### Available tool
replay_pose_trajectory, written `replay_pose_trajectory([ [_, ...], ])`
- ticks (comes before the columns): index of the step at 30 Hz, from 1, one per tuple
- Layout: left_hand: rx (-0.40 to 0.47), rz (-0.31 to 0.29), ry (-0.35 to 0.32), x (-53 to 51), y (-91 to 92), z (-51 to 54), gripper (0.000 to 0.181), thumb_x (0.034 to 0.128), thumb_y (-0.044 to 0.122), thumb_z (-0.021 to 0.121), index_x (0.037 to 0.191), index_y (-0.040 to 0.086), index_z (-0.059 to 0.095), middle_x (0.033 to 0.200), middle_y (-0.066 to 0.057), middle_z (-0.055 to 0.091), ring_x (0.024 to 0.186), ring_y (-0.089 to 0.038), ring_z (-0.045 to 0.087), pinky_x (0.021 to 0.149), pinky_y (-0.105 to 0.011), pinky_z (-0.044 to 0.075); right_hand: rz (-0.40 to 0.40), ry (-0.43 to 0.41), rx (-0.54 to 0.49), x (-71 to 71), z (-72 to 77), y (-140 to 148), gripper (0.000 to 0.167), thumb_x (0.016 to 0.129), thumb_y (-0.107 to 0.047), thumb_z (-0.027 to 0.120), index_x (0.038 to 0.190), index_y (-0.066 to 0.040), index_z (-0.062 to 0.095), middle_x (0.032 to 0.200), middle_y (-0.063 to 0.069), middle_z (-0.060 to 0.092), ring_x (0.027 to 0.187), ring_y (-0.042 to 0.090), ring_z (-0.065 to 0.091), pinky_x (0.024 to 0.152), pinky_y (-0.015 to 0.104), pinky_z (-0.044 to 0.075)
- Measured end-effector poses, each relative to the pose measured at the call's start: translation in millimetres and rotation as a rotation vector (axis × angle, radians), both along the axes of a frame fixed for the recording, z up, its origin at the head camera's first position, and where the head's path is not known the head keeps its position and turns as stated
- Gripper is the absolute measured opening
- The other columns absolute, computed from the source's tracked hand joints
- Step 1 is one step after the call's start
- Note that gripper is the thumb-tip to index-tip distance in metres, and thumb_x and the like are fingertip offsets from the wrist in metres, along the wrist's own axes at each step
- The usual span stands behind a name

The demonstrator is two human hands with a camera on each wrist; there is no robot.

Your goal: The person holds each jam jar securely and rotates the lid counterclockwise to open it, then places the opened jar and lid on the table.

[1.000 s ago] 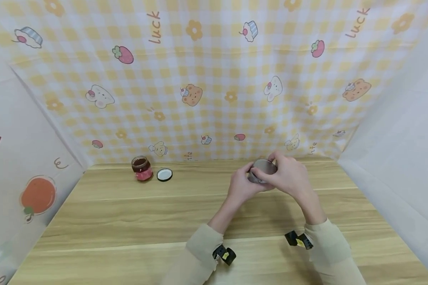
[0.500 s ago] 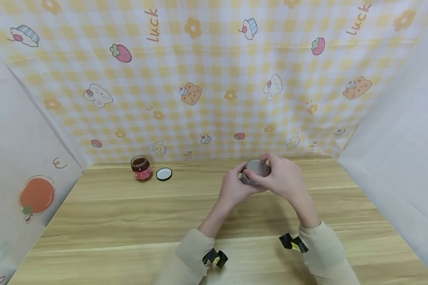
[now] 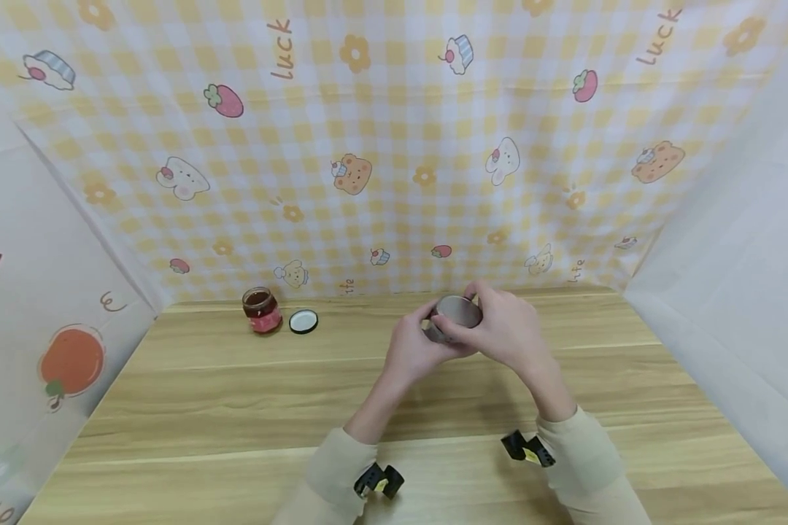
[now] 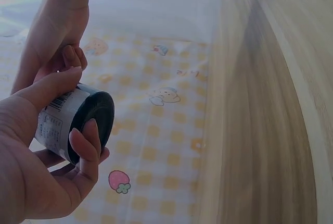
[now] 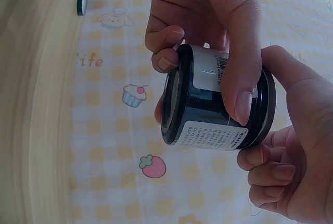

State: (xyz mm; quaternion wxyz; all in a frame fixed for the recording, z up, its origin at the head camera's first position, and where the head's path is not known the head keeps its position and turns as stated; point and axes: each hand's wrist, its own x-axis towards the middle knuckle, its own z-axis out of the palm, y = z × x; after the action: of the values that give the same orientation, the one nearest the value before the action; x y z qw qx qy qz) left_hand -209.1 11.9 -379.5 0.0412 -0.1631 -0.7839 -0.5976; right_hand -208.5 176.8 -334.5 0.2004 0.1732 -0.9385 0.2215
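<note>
Both hands and the dark jar (image 5: 205, 110) between them have drifted leftward over the counter (image 3: 269, 415), while the open jar (image 3: 263, 312) and the loose lid (image 3: 303, 321) just beside it have stayed put. Neither hand is free: the left hand (image 3: 416, 346) is wrapped round the body, its thumb laid along the labelled side and its fingers curled about the base, and the right hand (image 3: 508, 329) is closed round the grey top (image 3: 460, 312), thumb on the near rim, fingertips on the far one. Held off the counter, the dark jar stands roughly upright, its axis running from base to top across the counter's plane. Along that axis the hands are stacked, left below and right above, and this seems the relation to mind: a twist at the top would turn about that line, with the left hand bracing the body. Whether the grey top is a fitted lid is my reading; the fingers cover much of its edge. Towards the open jar, well off to the left, the left hand is nearer.
</note>
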Motion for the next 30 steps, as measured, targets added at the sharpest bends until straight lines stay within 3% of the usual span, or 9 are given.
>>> replay_pose_trajectory([
  [9, 0.01, 0.0, -0.004, 4.7, -11.5, 4.2, 0.06, 0.0733, 0.025, 0.091, 0.128, 0.019, 0.067, 0.109, -0.001, 0.071, 0.08, -0.011, 0.069, 0.07, -0.03, 0.057, 0.039, 0.031, -0.01, 1.4, 2.3, -9.2, 0.051, 0.081, -0.058, 0.076, 0.097, -0.012, 0.061, 0.062, -0.004, 0.051, 0.052, 0.012, 0.048, 0.048, 0.031, 0.04],
  [18, 0.023, 0.004, -0.017, 9.7, -26.3, 7.8, 0.058, 0.0726, 0.026, 0.091, 0.126, 0.021, 0.068, 0.105, -0.001, 0.072, 0.071, -0.013, 0.069, 0.065, -0.032, 0.057, 0.07, 0.0, -0.019, 2.7, 6.2, -21.2, 0.053, 0.082, -0.058, 0.076, 0.1, -0.01, 0.063, 0.063, -0.004, 0.052, 0.054, 0.012, 0.05, 0.05, 0.031, 0.042],
  [30, 0.011, 0.048, -0.025, 18.6, -46.7, 8.9, 0.062, 0.0714, 0.023, 0.092, 0.128, 0.019, 0.068, 0.107, -0.004, 0.072, 0.072, -0.014, 0.071, 0.067, -0.032, 0.057, 0.152, 0.039, -0.039, 3.9, 2.9, -40.2, 0.05, 0.081, -0.055, 0.076, 0.099, -0.011, 0.061, 0.059, -0.007, 0.049, 0.049, 0.01, 0.046, 0.046, 0.029, 0.039],
])
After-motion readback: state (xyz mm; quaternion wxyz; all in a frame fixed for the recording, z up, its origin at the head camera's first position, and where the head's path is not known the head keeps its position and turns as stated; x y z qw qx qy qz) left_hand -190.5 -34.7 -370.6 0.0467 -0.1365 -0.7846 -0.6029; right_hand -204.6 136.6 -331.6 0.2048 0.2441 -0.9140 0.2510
